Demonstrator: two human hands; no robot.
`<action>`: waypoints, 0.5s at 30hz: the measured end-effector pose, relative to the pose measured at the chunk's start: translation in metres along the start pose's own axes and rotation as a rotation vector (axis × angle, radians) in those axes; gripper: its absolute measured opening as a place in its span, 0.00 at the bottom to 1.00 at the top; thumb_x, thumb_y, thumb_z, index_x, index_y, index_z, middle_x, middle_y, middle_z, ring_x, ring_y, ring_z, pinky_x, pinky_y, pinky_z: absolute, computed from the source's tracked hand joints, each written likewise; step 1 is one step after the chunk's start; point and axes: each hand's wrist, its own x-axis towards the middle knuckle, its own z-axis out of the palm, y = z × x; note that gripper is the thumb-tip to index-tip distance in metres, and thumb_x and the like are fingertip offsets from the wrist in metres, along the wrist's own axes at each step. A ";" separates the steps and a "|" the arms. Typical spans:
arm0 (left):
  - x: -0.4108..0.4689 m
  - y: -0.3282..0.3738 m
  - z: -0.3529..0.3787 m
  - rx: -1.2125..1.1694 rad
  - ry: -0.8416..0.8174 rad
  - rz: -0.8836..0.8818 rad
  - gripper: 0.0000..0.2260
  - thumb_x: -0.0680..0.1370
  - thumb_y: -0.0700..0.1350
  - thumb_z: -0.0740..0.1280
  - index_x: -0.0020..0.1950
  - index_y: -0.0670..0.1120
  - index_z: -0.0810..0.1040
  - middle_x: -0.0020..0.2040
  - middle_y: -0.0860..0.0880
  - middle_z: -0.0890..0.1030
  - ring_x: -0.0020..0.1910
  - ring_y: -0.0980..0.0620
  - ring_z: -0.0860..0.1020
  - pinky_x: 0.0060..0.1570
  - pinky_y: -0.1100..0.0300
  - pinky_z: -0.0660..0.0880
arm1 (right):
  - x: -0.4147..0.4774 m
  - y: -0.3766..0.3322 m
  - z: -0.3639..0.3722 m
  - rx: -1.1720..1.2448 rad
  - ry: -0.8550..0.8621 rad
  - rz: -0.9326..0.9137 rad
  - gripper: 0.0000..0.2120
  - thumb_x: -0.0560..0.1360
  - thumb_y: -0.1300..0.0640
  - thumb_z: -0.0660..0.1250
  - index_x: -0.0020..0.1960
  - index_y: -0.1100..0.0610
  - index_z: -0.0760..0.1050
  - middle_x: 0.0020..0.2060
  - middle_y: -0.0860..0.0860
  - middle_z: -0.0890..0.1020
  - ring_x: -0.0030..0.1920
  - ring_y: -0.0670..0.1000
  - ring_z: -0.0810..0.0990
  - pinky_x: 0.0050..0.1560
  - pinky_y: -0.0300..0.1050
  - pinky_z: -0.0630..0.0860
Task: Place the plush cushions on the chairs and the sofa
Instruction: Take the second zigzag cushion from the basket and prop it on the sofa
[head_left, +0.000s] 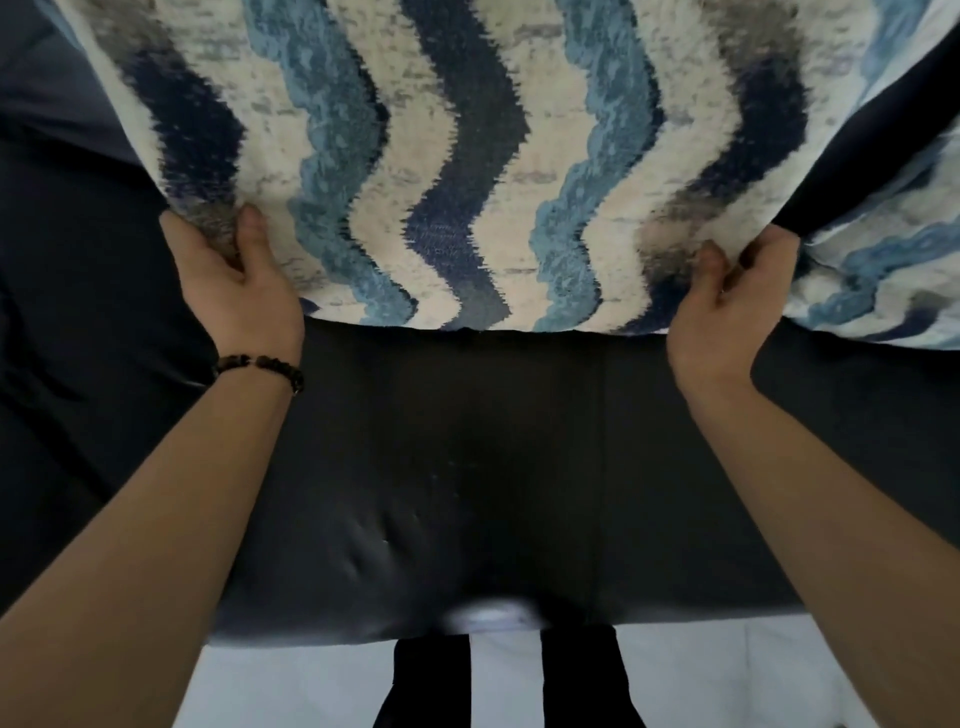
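Observation:
A plush cushion (457, 156) with wavy blue, navy, grey and cream stripes fills the upper part of the head view. It leans against the back of a dark sofa (467, 441), its lower edge on the seat. My left hand (234, 291) grips its lower left corner, thumb on the front. My right hand (722, 306) pinches the lower right corner. A second cushion (883, 270) of the same pattern sits at the right, partly cut off by the frame.
The sofa's dark seat stretches across the middle, its front edge near the bottom. Below it lies a white tiled floor (727, 675). My dark trouser legs (498, 680) stand close to the sofa front. A beaded bracelet (260, 366) circles my left wrist.

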 end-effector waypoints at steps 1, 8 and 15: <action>0.001 0.002 0.001 0.003 0.014 -0.004 0.28 0.85 0.47 0.60 0.79 0.35 0.56 0.73 0.48 0.68 0.71 0.56 0.69 0.68 0.73 0.65 | 0.003 0.000 -0.001 -0.016 -0.021 -0.022 0.10 0.82 0.59 0.59 0.55 0.67 0.69 0.48 0.56 0.70 0.45 0.54 0.70 0.48 0.41 0.70; 0.023 0.004 -0.010 0.225 -0.091 0.020 0.28 0.80 0.50 0.64 0.76 0.40 0.63 0.73 0.41 0.68 0.72 0.43 0.69 0.70 0.65 0.65 | 0.012 -0.020 -0.001 -0.094 -0.168 0.169 0.20 0.80 0.63 0.63 0.70 0.69 0.64 0.68 0.65 0.67 0.61 0.53 0.68 0.60 0.25 0.64; 0.039 0.088 -0.001 0.834 -0.180 0.958 0.25 0.86 0.56 0.54 0.78 0.42 0.65 0.77 0.37 0.66 0.77 0.33 0.62 0.74 0.33 0.51 | 0.045 -0.107 0.012 -0.565 -0.130 -0.665 0.27 0.85 0.45 0.56 0.79 0.59 0.62 0.77 0.68 0.62 0.78 0.70 0.58 0.77 0.68 0.50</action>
